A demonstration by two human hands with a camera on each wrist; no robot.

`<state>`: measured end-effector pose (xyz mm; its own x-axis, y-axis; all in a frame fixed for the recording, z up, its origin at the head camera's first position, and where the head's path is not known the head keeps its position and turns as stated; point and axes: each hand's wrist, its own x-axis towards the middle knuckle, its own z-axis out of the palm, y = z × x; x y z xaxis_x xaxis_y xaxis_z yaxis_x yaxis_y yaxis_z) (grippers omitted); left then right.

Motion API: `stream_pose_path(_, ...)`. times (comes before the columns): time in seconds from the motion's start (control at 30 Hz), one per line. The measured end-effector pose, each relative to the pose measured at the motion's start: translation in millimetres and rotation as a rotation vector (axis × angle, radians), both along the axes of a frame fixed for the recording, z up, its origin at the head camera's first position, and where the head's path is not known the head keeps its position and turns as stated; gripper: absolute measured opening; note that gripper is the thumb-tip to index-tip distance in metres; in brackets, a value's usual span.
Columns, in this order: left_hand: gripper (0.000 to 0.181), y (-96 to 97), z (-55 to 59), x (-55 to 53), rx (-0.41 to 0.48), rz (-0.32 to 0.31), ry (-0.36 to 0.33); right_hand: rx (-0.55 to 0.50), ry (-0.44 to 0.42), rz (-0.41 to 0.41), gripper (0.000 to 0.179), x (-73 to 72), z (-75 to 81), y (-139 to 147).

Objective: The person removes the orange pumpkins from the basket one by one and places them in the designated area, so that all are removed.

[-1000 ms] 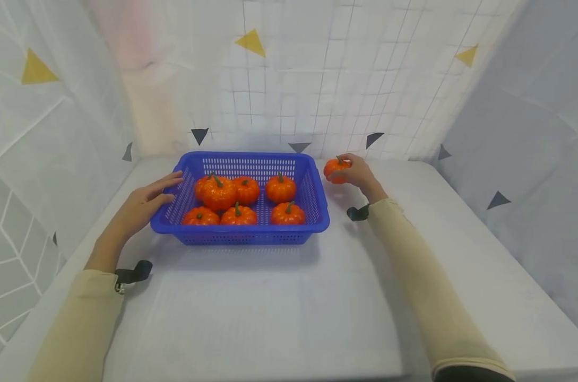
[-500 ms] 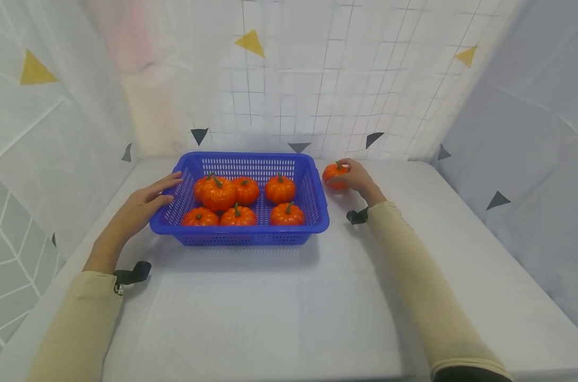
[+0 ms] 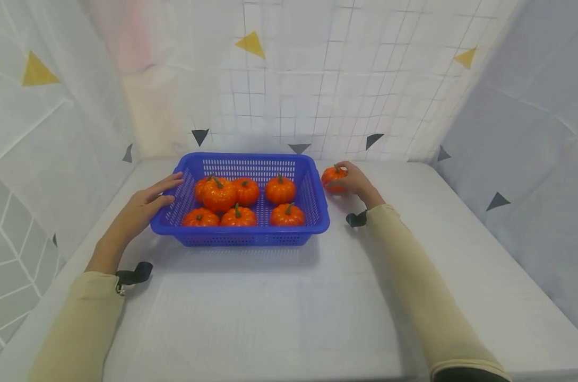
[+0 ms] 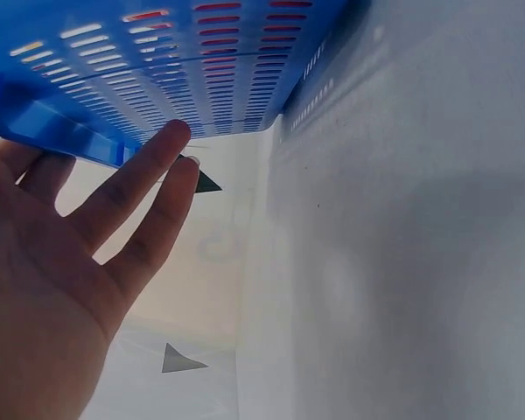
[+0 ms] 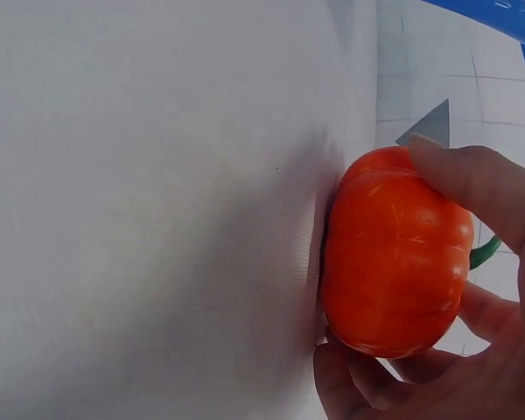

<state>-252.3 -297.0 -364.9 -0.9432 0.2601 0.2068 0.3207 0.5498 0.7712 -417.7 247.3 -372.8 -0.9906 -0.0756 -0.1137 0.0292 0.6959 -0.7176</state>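
A blue plastic basket with slotted walls holds several small orange pumpkins with green stems. At its left side my left hand rests against the rim with straight, spread fingers; in the left wrist view the fingertips touch the slotted wall. Just right of the basket, my right hand grips another small orange pumpkin low over the table. The right wrist view shows the thumb on one side of that pumpkin and curled fingers around the other, its green stem turned toward the palm.
The white-covered table extends in front of the basket and to the right. A white gridded backdrop stands close behind, with pale side sheets bearing dark triangles.
My right hand, with the pumpkin, has come slightly lower and a little left toward the basket. The left hand and basket have stayed in place.
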Motion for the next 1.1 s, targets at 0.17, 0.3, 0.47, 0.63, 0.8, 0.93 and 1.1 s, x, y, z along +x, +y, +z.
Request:
stream_pose_path(0.17,0.050,1.0,-0.4,-0.1,0.015,0.001,0.011,0.031,0.001,0.028,0.082,2.7,4.4,0)
stream_pose_path(0.3,0.050,1.3,-0.6,0.1,0.020,0.003,0.019,0.053,0.022,0.056,0.086,7.2,13.5,1)
stream_pose_path(0.47,0.049,0.3,-1.4,-0.7,0.030,-0.001,0.029,0.067,0.048,0.063,0.086,12.6,31.4,2)
stream_pose_path(0.63,0.049,1.3,-1.1,-1.8,0.026,-0.001,0.024,0.142,0.114,0.052,0.085,24.7,60.1,-4)
stream_pose_path(0.8,0.050,4.3,1.0,-1.5,0.018,0.003,0.014,0.194,0.215,0.049,0.083,38.5,91.0,-18)
stream_pose_path(0.93,0.050,4.6,1.8,-0.3,0.029,-0.001,0.019,0.218,0.277,0.084,0.080,50.2,110.5,-34)
stream_pose_path(1.1,0.049,2.7,0.6,-0.3,0.042,-0.006,0.028,0.229,0.321,0.131,0.078,65.5,126.9,-58)
